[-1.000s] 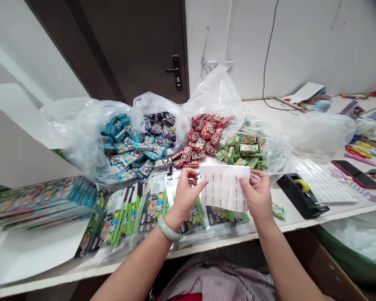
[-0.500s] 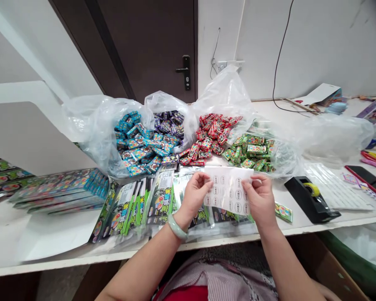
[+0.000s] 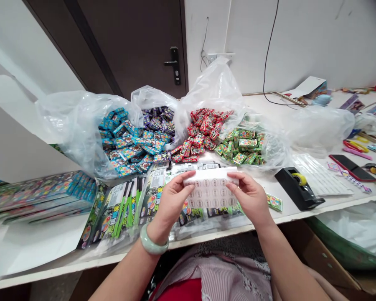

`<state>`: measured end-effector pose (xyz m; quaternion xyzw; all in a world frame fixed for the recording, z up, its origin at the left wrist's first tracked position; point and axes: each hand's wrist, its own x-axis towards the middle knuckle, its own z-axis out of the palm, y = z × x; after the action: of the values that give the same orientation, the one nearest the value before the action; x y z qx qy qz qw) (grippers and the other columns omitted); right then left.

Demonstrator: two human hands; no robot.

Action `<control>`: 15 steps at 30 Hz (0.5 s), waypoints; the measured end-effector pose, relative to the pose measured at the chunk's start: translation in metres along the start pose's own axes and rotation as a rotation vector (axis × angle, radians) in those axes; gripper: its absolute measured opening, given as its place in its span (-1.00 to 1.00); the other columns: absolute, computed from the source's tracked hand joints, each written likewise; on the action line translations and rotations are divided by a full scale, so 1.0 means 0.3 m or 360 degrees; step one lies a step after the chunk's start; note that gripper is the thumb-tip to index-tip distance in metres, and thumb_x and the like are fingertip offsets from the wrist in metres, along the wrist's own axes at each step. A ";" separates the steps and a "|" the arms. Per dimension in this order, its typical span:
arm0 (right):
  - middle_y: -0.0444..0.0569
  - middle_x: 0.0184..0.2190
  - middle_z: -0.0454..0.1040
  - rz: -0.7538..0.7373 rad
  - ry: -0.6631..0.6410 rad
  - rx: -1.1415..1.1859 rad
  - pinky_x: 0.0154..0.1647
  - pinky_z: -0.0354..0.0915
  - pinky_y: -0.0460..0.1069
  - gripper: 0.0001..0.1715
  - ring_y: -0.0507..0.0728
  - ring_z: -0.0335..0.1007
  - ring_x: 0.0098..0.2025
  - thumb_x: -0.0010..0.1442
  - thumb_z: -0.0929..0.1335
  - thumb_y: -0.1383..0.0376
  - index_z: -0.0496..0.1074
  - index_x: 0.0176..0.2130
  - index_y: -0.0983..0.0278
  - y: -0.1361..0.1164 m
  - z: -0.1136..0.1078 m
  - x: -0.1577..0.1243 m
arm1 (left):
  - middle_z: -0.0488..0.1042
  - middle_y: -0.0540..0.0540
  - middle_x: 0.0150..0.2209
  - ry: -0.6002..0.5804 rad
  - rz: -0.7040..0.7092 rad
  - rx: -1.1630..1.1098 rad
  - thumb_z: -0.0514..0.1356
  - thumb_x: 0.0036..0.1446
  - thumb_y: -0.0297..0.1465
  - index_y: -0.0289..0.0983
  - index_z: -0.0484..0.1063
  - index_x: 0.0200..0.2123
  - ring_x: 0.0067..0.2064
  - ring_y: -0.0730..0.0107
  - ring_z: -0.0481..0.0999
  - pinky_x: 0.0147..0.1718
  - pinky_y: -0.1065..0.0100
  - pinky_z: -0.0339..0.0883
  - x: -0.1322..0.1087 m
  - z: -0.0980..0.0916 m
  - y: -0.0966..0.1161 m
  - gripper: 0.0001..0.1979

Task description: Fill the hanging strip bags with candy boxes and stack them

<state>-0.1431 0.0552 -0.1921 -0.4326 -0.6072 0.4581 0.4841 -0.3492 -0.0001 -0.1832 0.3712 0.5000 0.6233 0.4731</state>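
A white sheet of round, clear-looking stickers with printed text [image 3: 210,193] is stretched between both hands, its top edge curled over. My left hand [image 3: 172,200], a pale green bangle on its wrist, pinches the sheet's left end between thumb and fingers. At the other end, my right hand [image 3: 249,195] grips the right top corner the same way. Below the sheet lie flat printed plastic pouches [image 3: 153,196] in black and green, partly hidden by the hands. A small green candy packet [image 3: 274,202] rests just right of my right hand.
Clear plastic bags hold blue packets [image 3: 133,144], purple packets [image 3: 159,121], red packets [image 3: 205,127] and green packets [image 3: 246,144]. A black tape dispenser [image 3: 296,190] and a phone [image 3: 351,168] are on the right. An open white box [image 3: 15,133] with stacked packs stands left.
The sticker sheet has turned from tilted to nearly level, and its top edge now curls over. Both hands have moved with it, and the whole view has shifted slightly.
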 end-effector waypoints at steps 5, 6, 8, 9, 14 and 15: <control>-0.02 -0.13 0.54 0.0025 -0.0133 -0.0016 -0.13 0.37 0.05 -0.62 0.14 0.45 -0.19 0.12 0.44 0.18 0.48 -0.04 0.19 -0.013 -0.015 -0.012 | 0.53 -0.15 -0.11 -0.0008 0.0239 0.0375 0.31 -0.02 -0.40 -0.27 0.50 -0.04 -0.16 0.32 0.50 -0.21 0.34 0.40 -0.018 -0.007 0.020 -0.60; -0.02 -0.16 0.54 -0.0055 -0.0121 -0.0148 -0.13 0.36 0.06 -0.65 0.14 0.44 -0.20 0.13 0.43 0.20 0.50 -0.07 0.20 -0.020 -0.019 -0.014 | 0.52 -0.15 -0.10 0.0008 0.0342 0.0485 0.31 0.00 -0.40 -0.27 0.51 -0.07 -0.12 0.30 0.49 -0.17 0.32 0.38 -0.020 -0.009 0.021 -0.64; -0.03 -0.24 0.53 -0.0255 -0.0088 -0.0428 -0.15 0.34 0.06 -0.74 0.14 0.42 -0.23 0.16 0.41 0.23 0.52 -0.12 0.21 -0.038 -0.024 -0.018 | 0.52 -0.13 -0.16 0.0045 0.0552 0.0715 0.28 0.05 -0.41 -0.26 0.53 -0.13 -0.15 0.31 0.48 -0.16 0.31 0.35 -0.022 -0.013 0.023 -0.73; -0.03 -0.27 0.52 -0.0346 -0.0081 -0.0532 -0.16 0.33 0.06 -0.78 0.14 0.41 -0.24 0.18 0.40 0.25 0.52 -0.14 0.22 -0.048 -0.025 -0.020 | 0.51 -0.11 -0.22 0.0054 0.0643 0.0814 0.26 0.08 -0.42 -0.25 0.54 -0.16 -0.19 0.33 0.48 -0.19 0.32 0.33 -0.023 -0.015 0.023 -0.78; 0.02 -0.25 0.44 -0.0477 -0.0033 -0.0722 -0.04 0.25 0.13 -0.91 0.22 0.35 -0.11 0.15 0.39 0.28 0.54 -0.34 0.20 -0.085 -0.031 -0.023 | 0.39 -0.06 -0.36 0.0073 0.0886 0.1058 0.26 0.09 -0.42 -0.20 0.58 -0.36 -0.25 0.34 0.40 -0.21 0.32 0.26 -0.018 -0.033 0.040 -0.92; 0.03 -0.21 0.43 -0.0426 -0.0042 -0.0670 -0.01 0.23 0.14 -0.91 0.24 0.33 -0.06 0.13 0.40 0.27 0.53 -0.39 0.20 -0.089 -0.034 -0.023 | 0.39 -0.08 -0.31 0.0087 0.0873 0.1049 0.28 0.06 -0.41 -0.19 0.59 -0.40 -0.19 0.31 0.39 -0.17 0.31 0.25 -0.015 -0.038 0.045 -0.94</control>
<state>-0.1343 0.0445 -0.1663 -0.4337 -0.7474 0.2588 0.4318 -0.3614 -0.0083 -0.1726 0.6049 0.5676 0.5425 0.1325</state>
